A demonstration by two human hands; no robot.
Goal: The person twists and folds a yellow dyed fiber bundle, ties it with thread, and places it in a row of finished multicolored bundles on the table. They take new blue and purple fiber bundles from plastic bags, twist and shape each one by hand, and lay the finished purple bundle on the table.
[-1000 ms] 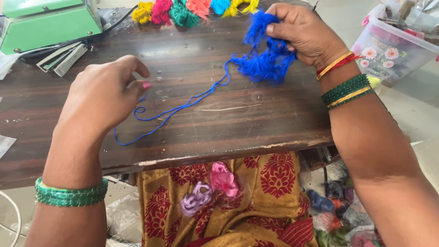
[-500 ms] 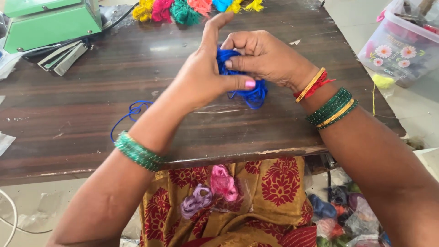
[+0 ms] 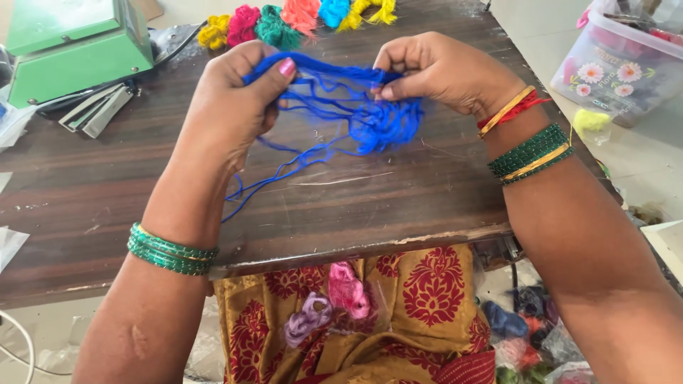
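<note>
Blue yarn [image 3: 356, 117]: one bundle, stretched above the dark wooden table [image 3: 107, 206] between two hands, apparently to spread its strands apart; a loose tail trails onto the wood. Left hand [image 3: 238, 99]: closed, pinching one end. Right hand [image 3: 441, 71]: closed, pinching the other. Yarn tufts [image 3: 299, 18]: about seven along the far edge, in assorted colours. Green machine [image 3: 71, 43]: one, far left. Flowered plastic box [image 3: 626, 60]: one, right. Two tufts, pink [image 3: 348, 290] and lilac [image 3: 307, 318], rest in the lap.

Bare tabletop [image 3: 341, 213] below hands [image 3: 238, 99]
</note>
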